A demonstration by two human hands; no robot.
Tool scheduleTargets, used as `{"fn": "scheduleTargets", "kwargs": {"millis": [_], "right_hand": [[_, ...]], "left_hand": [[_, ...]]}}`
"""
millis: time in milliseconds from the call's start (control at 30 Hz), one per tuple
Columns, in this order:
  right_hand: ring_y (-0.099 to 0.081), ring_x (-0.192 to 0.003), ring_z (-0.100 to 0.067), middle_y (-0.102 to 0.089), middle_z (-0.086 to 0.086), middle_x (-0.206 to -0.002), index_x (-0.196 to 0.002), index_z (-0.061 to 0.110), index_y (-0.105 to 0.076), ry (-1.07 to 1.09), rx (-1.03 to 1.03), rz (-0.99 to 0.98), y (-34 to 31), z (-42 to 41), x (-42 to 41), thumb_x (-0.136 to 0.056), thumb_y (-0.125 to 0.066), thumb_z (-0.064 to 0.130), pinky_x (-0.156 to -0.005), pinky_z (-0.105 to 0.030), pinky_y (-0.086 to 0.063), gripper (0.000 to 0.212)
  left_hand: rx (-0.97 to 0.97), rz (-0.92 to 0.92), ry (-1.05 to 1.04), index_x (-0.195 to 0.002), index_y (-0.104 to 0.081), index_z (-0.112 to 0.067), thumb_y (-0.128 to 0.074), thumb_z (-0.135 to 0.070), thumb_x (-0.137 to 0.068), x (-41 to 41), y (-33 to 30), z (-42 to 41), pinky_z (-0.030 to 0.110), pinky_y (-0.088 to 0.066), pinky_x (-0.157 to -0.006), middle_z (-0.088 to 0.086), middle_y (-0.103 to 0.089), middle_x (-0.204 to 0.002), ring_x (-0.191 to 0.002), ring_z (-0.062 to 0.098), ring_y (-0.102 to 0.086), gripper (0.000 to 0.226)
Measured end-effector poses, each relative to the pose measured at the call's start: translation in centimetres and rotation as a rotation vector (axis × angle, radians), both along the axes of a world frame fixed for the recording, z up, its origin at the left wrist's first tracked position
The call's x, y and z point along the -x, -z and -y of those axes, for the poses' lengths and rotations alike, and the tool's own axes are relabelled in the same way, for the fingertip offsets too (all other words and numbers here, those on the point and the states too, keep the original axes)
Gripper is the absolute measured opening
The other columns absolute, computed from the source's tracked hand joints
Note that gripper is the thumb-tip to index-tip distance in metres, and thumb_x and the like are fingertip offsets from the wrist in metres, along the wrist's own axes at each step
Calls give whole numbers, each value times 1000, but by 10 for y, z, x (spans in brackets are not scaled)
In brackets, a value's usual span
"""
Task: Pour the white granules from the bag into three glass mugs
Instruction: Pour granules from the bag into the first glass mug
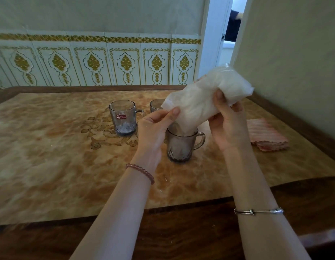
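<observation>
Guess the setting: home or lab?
Likely a home dining room: ornate gold-patterned wall panels, a marble-look table holding glass mugs, and an open doorway to another room.

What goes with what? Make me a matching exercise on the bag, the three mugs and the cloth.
Things:
1. bag
2. near mug
3. left mug
4. far mug
5. cloth

States or places:
A. folded, at the table's right edge
B. tilted, gripped by both hands
C. red sticker, granules at the bottom
D. mostly hidden behind the bag
E. under the bag's mouth

Pairs: 1-B, 2-E, 3-C, 4-D, 5-A
</observation>
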State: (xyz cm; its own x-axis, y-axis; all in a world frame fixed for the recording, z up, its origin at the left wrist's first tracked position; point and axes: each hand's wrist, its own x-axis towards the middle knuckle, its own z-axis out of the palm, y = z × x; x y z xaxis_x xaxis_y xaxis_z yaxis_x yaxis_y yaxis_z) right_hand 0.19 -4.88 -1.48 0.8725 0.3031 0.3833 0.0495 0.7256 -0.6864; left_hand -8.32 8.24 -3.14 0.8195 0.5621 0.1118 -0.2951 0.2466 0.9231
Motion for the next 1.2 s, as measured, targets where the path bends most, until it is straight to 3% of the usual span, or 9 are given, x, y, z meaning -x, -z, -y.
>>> {"fn": "scheduleTargets", "kwargs": {"millis": [233,467,700,833,1200], "right_hand": [[-50,-130,-36,-49,-26,-139,-140,-7,-40,2,12,13,-2,-6,10,-58,-91,28,-102,-48,-47,103],[-46,-132,-41,-42,-31,-144,-140,-8,-39,6,-4,15,-4,1,8,-61,-89,27,-104,-51,-46,100],[-56,-124,-33,-52,-24,-137,-139,-4,-43,-9,-2,5,-1,-4,11,-59,-89,24,-97,-48,-51,96],[-53,-127,-36,-47,-26,-142,-139,-5,-42,-5,9,7,-1,-5,12,-57,-90,25,-96,-47,-51,99],[-53,-128,-34,-51,-24,-138,-139,-3,-44,-9,-6,4,1,-7,10,-56,-90,26,-101,-50,-48,99]], "left_hand": [[-18,8,9,-85,-73,0,-76,-15,-76,0,0,10,11,-48,-60,1,-69,-72,-65,0,-64,18],[9,18,12,-83,-74,-8,-78,-21,-74,3,-2,0,25,-53,-80,2,-73,-85,-85,11,-66,16],[-7,8,18,-85,-73,-3,-75,-16,-78,2,1,6,13,-50,-61,2,-71,-79,-70,2,-65,16],[-27,-1,5,-84,-74,-7,-76,-19,-77,3,1,3,18,-50,-71,2,-71,-82,-81,8,-63,14],[-41,-7,19,-83,-74,-7,-77,-20,-76,3,1,3,21,-52,-76,0,-71,-79,-82,10,-64,15]]}}
